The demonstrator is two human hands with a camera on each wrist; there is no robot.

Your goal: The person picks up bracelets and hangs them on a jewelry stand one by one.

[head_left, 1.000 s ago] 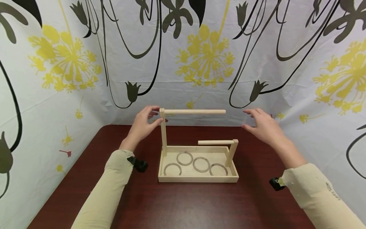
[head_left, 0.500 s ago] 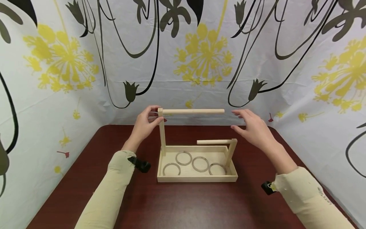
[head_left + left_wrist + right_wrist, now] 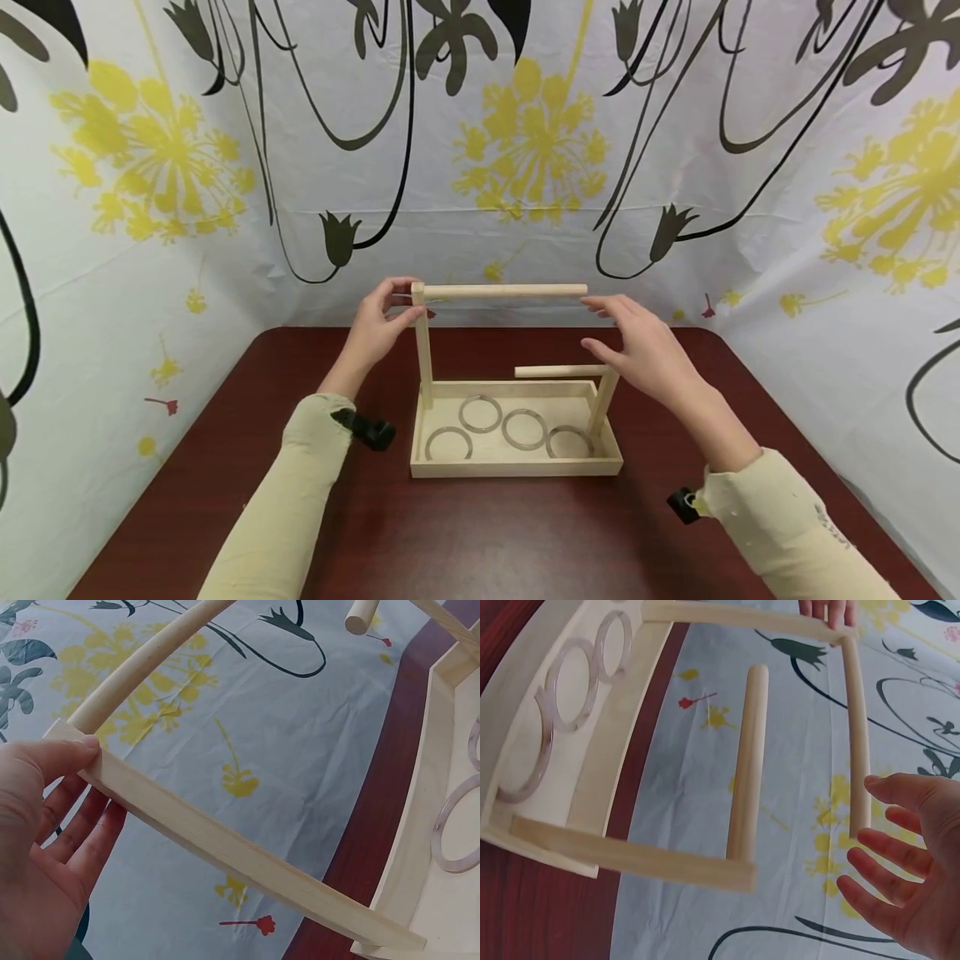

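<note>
A pale wooden stand has a shallow tray [image 3: 517, 470] with a tall post [image 3: 424, 358] at its left end and a short post [image 3: 604, 404] at its right. A long rod [image 3: 502, 291] runs rightward from the tall post; a shorter rod [image 3: 558, 372] points left from the short one. My left hand [image 3: 378, 325] pinches the tall post's top, thumb [image 3: 88, 744] in front and fingers behind. Beside the long rod's free end, my right hand [image 3: 648, 346] is spread, its fingertips close to the tip in the right wrist view. Several translucent bangles [image 3: 525, 447] lie in the tray.
The stand rests on a dark red-brown table [image 3: 495, 533]. Close behind the table hangs a white cloth [image 3: 450, 175] printed with yellow and grey flowers. Small black devices sit at both wrists.
My right hand has moved left, from well clear of the long rod to its free end. My left hand has kept its place at the tall post, and the bangles lie as before.
</note>
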